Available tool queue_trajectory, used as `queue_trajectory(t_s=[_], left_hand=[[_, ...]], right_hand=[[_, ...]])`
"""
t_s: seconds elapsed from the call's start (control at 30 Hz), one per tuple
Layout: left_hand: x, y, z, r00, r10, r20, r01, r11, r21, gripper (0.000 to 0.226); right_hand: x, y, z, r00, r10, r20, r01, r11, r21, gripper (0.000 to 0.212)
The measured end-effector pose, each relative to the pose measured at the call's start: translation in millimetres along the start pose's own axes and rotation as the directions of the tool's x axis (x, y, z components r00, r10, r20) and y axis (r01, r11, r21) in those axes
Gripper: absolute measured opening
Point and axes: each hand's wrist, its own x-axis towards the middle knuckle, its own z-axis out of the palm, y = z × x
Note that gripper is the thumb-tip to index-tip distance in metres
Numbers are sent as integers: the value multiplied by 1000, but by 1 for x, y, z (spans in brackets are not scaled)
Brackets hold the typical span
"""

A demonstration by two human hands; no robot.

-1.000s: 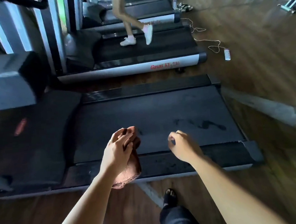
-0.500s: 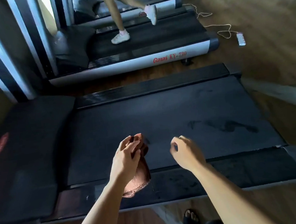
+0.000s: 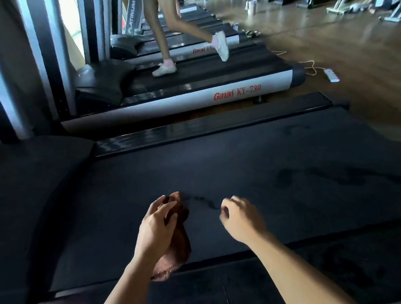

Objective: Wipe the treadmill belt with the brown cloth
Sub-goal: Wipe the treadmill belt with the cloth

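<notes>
Belt (image 3: 243, 167) filled more of my view than a second before — I had leaned in over it, and my hands had travelled forward from the near rail (image 3: 228, 290) to hang above the black surface. That, I judged, put me at the very start of the wipe: no stroke laid down yet. My left hand (image 3: 156, 231) was clamped on the cloth (image 3: 178, 250), which was bunched in my fingers with its loose end dangling toward the rail; I could not tell whether any of it touched the belt. My right hand (image 3: 243, 220) was empty, fingers loosely curled and apart, just beside the left.

Dark smears lay ahead of my fingers and further right (image 3: 315, 177) — likely the first targets. Open belt ran wide to the right and away toward the far rail (image 3: 212, 125). On the left the motor cover (image 3: 31, 187) rose and closed off that side. A runner (image 3: 163, 35) on the next treadmill (image 3: 191, 98) was well apart.
</notes>
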Motion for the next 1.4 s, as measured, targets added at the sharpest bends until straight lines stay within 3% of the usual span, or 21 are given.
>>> queue_trajectory(t_s=[0.43, 0.83, 1.07, 1.27, 1.4], left_hand=[[-27, -107, -15, 996, 59, -70, -59, 998, 5, 33], [-12, -242, -55, 986, -132, -105, 141, 987, 80, 34], [-18, -303, -2, 933, -347, 92, 295, 888, 353, 65], [16, -346, -17, 925, -381, -4, 354, 857, 374, 63], [86, -374, -25, 917, -396, -51, 384, 842, 379, 61]], right_hand=[[-30, -63, 101, 996, -91, 5, 91, 995, -35, 14], [-19, -91, 168, 996, -35, 80, 43, 995, -90, 17], [8, -94, 231, 999, -31, 37, 37, 985, -167, 34], [21, -92, 263, 985, -67, 160, 112, 951, -289, 46], [23, -91, 276, 987, -79, 138, 118, 946, -302, 46]])
